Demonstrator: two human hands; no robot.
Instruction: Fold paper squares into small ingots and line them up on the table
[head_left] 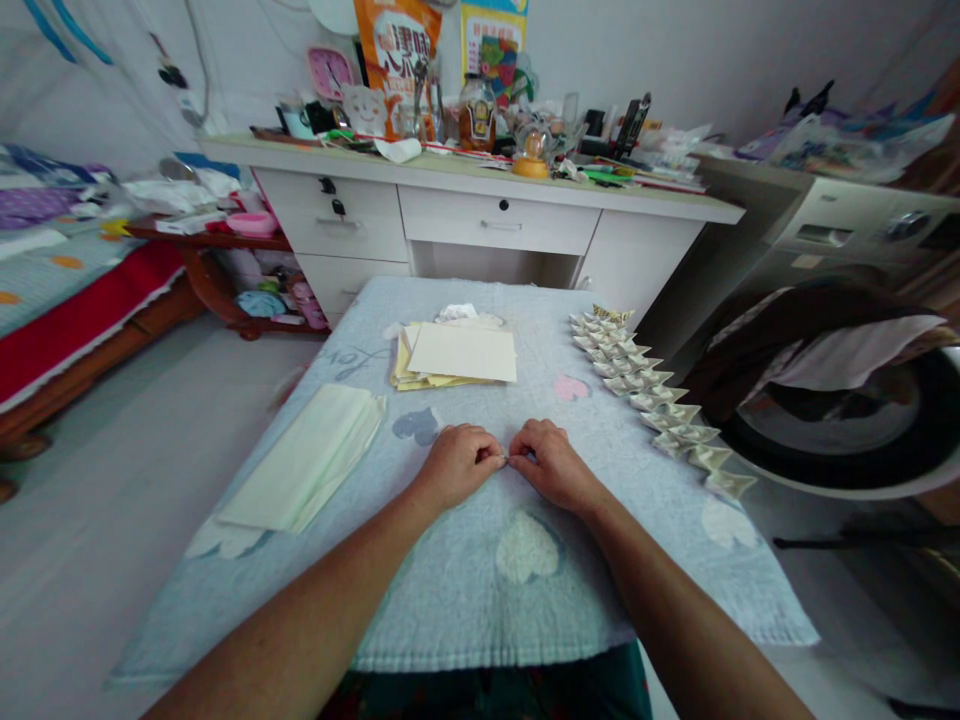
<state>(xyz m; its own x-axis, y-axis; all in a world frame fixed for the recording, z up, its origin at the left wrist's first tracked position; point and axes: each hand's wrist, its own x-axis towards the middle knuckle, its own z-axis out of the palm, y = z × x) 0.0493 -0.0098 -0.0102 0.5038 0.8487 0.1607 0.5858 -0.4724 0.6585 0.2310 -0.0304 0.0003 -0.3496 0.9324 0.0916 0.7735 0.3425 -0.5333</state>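
My left hand (463, 467) and my right hand (551, 462) meet near the middle of the cloth-covered table, fingertips almost touching. Both are closed in a pinch; whatever is between them is tiny or hidden, and I cannot make it out. Just beyond them lies a stack of cream and yellow paper sheets (463, 352). To the left, a pile of larger pale, folded-looking sheets (304, 460) rests at a slant. Along the right side of the table runs a row of several folded paper boats (660, 402), set close together.
A blue cloth with heart prints (450, 600) covers the table. Behind stands a white desk (499, 215) crowded with a jar (478, 112), bags and small items. On the right, a washing machine (840, 230) has its door open with laundry hanging out. A bed (82, 290) is on the left.
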